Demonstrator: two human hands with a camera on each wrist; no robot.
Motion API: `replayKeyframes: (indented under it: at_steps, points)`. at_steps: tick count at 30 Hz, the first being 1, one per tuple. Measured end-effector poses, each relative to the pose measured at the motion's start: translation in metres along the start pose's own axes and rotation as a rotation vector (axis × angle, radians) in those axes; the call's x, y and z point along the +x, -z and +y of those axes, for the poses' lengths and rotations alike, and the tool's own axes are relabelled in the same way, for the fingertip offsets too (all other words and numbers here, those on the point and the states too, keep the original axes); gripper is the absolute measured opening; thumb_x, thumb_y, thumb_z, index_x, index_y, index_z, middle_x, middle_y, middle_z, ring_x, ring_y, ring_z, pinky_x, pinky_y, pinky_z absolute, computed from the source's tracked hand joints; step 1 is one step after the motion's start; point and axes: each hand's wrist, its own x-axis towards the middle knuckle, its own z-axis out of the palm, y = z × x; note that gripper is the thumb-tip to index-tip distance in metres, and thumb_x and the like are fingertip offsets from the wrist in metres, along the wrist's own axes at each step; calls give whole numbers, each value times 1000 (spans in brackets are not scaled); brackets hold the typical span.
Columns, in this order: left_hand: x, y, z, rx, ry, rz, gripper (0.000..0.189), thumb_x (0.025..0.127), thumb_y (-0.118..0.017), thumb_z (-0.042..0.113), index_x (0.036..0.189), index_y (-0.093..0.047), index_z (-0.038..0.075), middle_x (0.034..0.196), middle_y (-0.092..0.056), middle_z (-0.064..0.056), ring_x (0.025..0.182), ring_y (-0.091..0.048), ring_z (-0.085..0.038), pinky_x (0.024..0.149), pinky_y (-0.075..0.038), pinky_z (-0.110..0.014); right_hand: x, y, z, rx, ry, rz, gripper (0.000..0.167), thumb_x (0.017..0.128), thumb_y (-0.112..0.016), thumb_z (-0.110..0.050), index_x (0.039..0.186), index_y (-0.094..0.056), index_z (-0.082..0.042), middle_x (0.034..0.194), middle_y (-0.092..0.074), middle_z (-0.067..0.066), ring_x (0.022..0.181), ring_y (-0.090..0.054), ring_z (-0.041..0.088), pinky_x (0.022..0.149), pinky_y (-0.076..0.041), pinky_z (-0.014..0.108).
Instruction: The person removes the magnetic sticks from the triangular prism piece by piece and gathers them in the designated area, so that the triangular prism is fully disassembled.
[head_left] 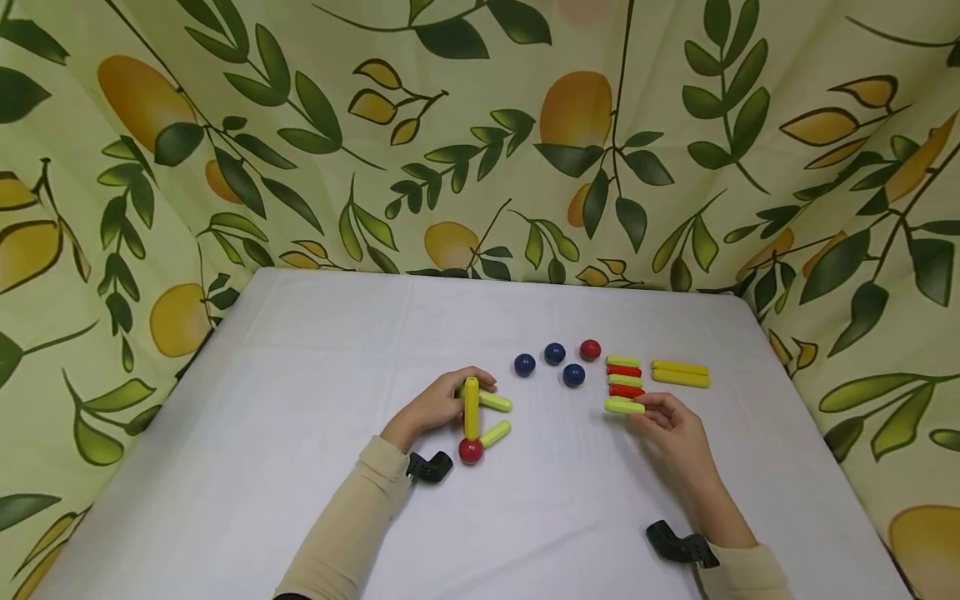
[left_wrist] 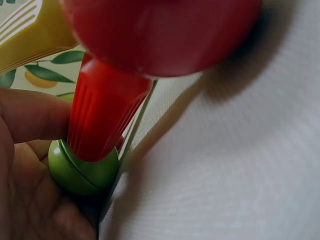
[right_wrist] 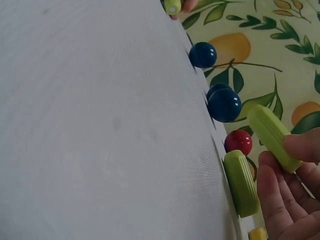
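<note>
My left hand (head_left: 438, 404) holds a toy construction of rods and balls at the table's middle. A yellow rod (head_left: 471, 408) rises from its red ball (head_left: 471, 451), and two lime-green rods (head_left: 497, 432) point to the right. In the left wrist view, fingers grip it around a green ball (left_wrist: 82, 170), joined by a red rod (left_wrist: 107, 110) to the red ball. My right hand (head_left: 678, 433) pinches a lime-green rod (right_wrist: 272, 137) between thumb and fingers. That rod is held close to the near end of a row of green and red rods (head_left: 625, 371).
Several loose balls lie at the back: blue ones (head_left: 555, 353) and a red one (head_left: 590, 350). Two yellow rods (head_left: 680, 374) lie side by side, right of the row. A leaf-and-fruit patterned cloth (head_left: 480, 167) hangs behind the white table (head_left: 300, 350).
</note>
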Motion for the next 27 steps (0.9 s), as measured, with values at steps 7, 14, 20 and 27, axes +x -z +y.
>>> replayKeyframes:
  at_steps: [7, 14, 20, 27]
  points:
    - [0, 0, 2, 3, 26, -4, 53, 76, -38, -15, 123, -56, 3, 120, -63, -14, 109, -56, -26, 91, -39, -30, -1, 1, 8, -111, -36, 20, 29, 88, -66, -11, 111, -57, 3, 104, -63, 17, 79, -55, -8, 69, -48, 7]
    - [0, -1, 2, -2, 34, -5, 53, 77, -38, -15, 123, -55, 2, 120, -63, -15, 109, -56, -27, 90, -39, -30, -3, 1, 16, -313, -23, 76, 26, 87, -68, -14, 108, -60, -1, 101, -65, 15, 77, -51, -6, 66, -45, 5]
    - [0, -1, 1, -2, 10, 5, 51, 77, -40, -13, 120, -58, 8, 116, -65, -9, 105, -58, -20, 89, -41, -29, -3, -1, 22, -408, 65, 145, 24, 83, -71, -7, 104, -63, 0, 95, -65, 12, 78, -52, 3, 65, -42, 4]
    - [-1, -1, 3, 3, 28, 12, 51, 78, -40, -13, 120, -58, 10, 115, -66, -5, 106, -58, -19, 95, -40, -35, -2, -3, 26, -448, 92, 191, 25, 81, -72, -5, 103, -61, 2, 93, -61, 13, 82, -55, 21, 65, -36, 2]
